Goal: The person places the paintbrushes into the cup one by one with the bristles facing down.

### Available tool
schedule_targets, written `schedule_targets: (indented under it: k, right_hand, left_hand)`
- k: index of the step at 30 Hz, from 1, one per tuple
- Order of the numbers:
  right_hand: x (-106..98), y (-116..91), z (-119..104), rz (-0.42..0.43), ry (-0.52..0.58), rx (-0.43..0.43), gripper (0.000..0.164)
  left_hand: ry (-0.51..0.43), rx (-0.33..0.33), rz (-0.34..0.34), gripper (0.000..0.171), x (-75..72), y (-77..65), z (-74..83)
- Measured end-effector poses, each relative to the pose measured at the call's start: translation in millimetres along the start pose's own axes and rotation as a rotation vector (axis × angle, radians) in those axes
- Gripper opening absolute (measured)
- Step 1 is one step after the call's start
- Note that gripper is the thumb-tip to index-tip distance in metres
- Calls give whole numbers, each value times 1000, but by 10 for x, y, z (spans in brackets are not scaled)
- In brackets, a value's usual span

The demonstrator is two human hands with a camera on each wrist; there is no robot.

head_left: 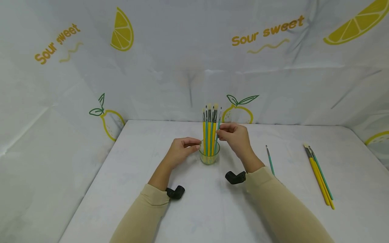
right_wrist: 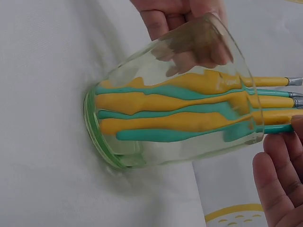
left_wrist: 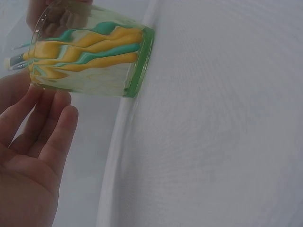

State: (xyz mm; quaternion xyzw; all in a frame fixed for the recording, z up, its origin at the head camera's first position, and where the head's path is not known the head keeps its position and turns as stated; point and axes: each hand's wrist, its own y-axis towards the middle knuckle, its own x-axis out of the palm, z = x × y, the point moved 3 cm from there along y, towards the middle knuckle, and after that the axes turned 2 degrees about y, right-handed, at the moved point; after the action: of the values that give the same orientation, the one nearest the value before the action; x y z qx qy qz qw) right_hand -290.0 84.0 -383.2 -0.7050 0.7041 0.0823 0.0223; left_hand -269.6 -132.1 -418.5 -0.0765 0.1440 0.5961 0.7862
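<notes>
A clear glass [head_left: 209, 161] with a greenish base stands upright on the white table, holding several yellow and teal paintbrushes [head_left: 208, 130], bristles up. My left hand [head_left: 182, 150] holds the glass at the left of its rim, with thumb and fingertips against it; the left wrist view shows these fingers [left_wrist: 66, 123] at the rim. On the right side, my right hand [head_left: 235, 136] pinches a slim teal paintbrush [head_left: 219, 116] partway up its handle. Through the glass wall in the right wrist view, that brush's lower end [right_wrist: 161, 135] shows inside, near the bottom.
A lone teal paintbrush [head_left: 270, 160] lies right of the glass, partly hidden by my right sleeve. Farther right, yellow brushes [head_left: 319, 179] and a teal brush [head_left: 322, 175] lie side by side. A lemon-print cloth [head_left: 170, 91] hangs behind the table.
</notes>
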Motion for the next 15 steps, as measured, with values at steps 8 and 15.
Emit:
schedule_targets:
  k: [8,15]
  right_hand:
    - [36,6,22,-9,-3,5,26]
    - [47,-24,32,-34,-21,58,29]
  left_hand:
    - [23,-15,-28,27,-25,-104,258]
    - [12,-10,-25,27,-17,-58,161]
